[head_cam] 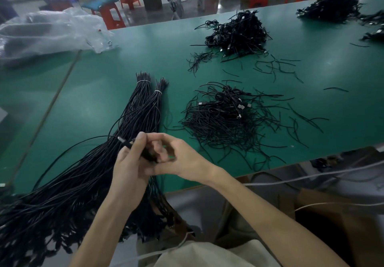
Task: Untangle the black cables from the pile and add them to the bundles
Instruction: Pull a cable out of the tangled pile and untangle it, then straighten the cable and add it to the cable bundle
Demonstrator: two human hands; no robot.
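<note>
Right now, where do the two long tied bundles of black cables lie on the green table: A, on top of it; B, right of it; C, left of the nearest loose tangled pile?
C: the white-tied bundles of black cables lie left of the nearest loose tangled pile, with green table showing between them.

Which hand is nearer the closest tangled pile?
Right. The right hand lies just left of the pile; the left hand, holding a cable, is farther left over the bundles.
</note>
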